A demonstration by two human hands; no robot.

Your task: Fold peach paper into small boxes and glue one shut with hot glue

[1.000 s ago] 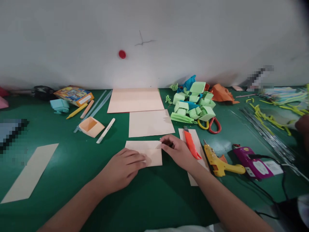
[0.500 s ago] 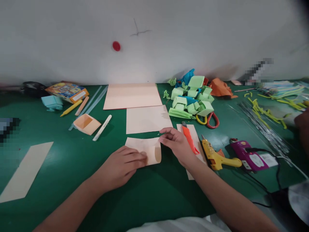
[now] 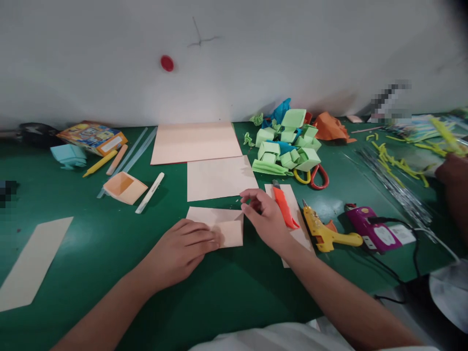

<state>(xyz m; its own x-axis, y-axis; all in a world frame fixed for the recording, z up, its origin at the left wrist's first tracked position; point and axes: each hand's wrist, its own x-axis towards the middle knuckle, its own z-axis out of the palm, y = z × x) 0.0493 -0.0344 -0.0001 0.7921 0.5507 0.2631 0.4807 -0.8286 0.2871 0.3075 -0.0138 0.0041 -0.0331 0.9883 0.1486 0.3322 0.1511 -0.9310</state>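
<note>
A small piece of pale peach paper (image 3: 231, 234), folded over on itself, lies on the green table in front of me. My left hand (image 3: 190, 243) holds its left part, with the fingertips pressed on the folded layer and the thumb mostly hidden. At the paper's right end, my right hand (image 3: 265, 214) hovers with curved, parted fingers and nothing visible between them. Just beyond is a flat peach sheet (image 3: 221, 179). Beside my right hand, an orange utility knife (image 3: 285, 208) rests on a peach strip (image 3: 300, 239).
To the right lie a yellow glue gun (image 3: 329, 231), a purple power strip (image 3: 376, 231) and red-yellow scissors (image 3: 319, 177). Green folded paper pieces (image 3: 288, 146) are heaped behind. On the left are a peach paper box (image 3: 126, 187) and a white stick (image 3: 149, 193). Another person's hand (image 3: 455, 178) is at far right.
The curled right end of the folded paper now lies flatter, with a creased edge. My right hand has drawn slightly off it. The other person's hand has lifted something yellow-green.
</note>
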